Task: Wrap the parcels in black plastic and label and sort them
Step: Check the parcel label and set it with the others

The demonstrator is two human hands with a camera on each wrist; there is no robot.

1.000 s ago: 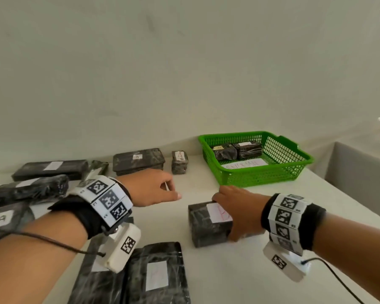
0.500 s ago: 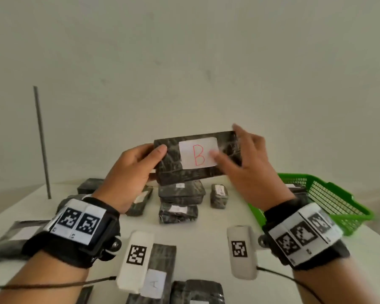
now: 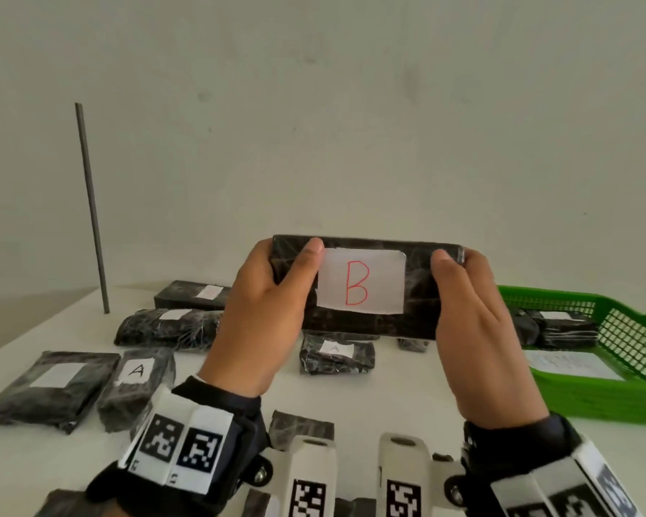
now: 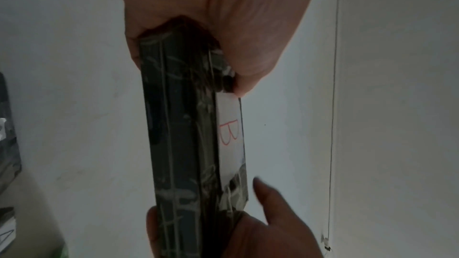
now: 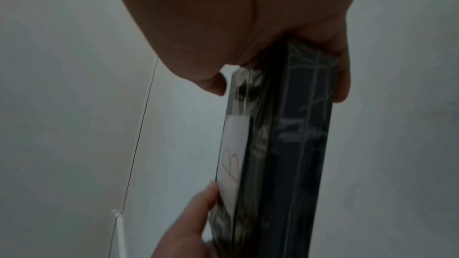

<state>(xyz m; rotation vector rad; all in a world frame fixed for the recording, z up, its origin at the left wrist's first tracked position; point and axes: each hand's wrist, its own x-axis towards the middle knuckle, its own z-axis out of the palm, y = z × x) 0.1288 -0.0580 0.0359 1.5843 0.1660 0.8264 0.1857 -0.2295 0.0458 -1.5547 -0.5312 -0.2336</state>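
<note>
A flat parcel wrapped in black plastic (image 3: 418,315) is held up in front of me, its white label (image 3: 360,281) with a red B facing me. My left hand (image 3: 265,311) grips its left end, thumb on the front beside the label. My right hand (image 3: 474,322) grips the right end, thumb on the front face. In the left wrist view the parcel (image 4: 183,144) runs edge-on between both hands, and the right wrist view shows the parcel (image 5: 285,154) the same way. Several wrapped parcels lie on the white table (image 3: 388,404), two labelled A (image 3: 137,371) (image 3: 334,348).
A green basket (image 3: 593,397) at the right holds wrapped parcels (image 3: 564,328) and a paper sheet. A thin dark rod (image 3: 92,207) stands upright at the back left of the table. More parcels lie near the front edge under my wrists.
A second ago both hands were down at the table, the right on a small parcel. Since then they lifted the B parcel, levelled it, and the right thumb slid off the label to the right end.
</note>
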